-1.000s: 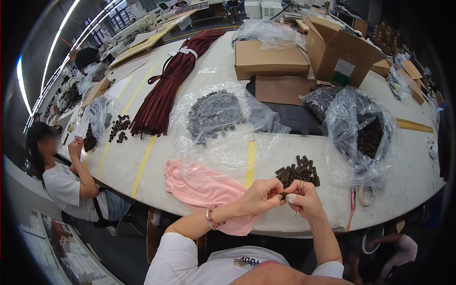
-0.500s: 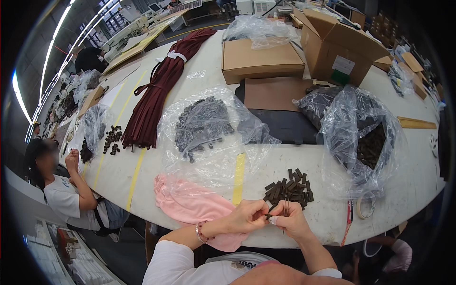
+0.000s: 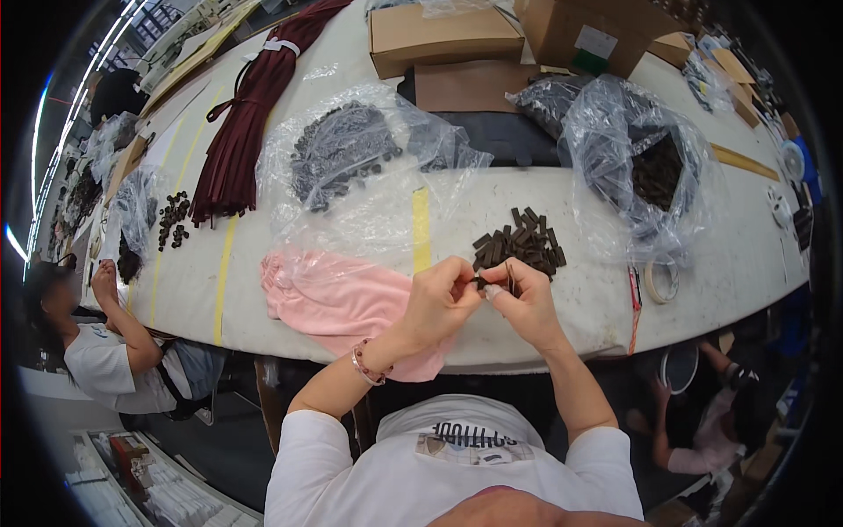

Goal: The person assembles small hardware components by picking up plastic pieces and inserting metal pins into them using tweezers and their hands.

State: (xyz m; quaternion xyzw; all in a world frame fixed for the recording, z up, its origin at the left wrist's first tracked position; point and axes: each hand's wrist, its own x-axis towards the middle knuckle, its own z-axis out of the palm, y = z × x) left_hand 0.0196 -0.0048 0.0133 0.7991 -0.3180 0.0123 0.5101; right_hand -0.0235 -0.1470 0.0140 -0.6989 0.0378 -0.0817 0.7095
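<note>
Close to the near edge of the white table (image 3: 553, 195), pinching a small dark piece (image 3: 479, 283) between the fingertips of the left hand (image 3: 439, 297) and the right hand (image 3: 527, 306). Holding left thumb and fingers narrow, closed on that piece; holding the right ones narrow too, closed on it from the other side, with a thin dark sliver (image 3: 509, 273) rising among them. Cannot tell its exact shape or material, with fingertips covering most of it. Wearing a bracelet (image 3: 367, 369) of round reddish beads on the left wrist. Just beyond the hands, heaped loosely at all angles: stubby, straight-edged dark brown bars (image 3: 524, 244), matt on top. To the left, spread in soft folds with a gathered end: pink cloth (image 3: 338, 299). Farther out, showing through crinkled, glossy clear plastic (image 3: 307, 230): small dark grey lumps (image 3: 338, 154). To the right, gaping open on dark brown pieces (image 3: 654, 174): a puffed, creased plastic bag (image 3: 600, 145). Nearer, a smooth pale ring of tape (image 3: 650, 283). Far left, bound with a white band (image 3: 278, 45): long, flat maroon strips (image 3: 237, 145).
</note>
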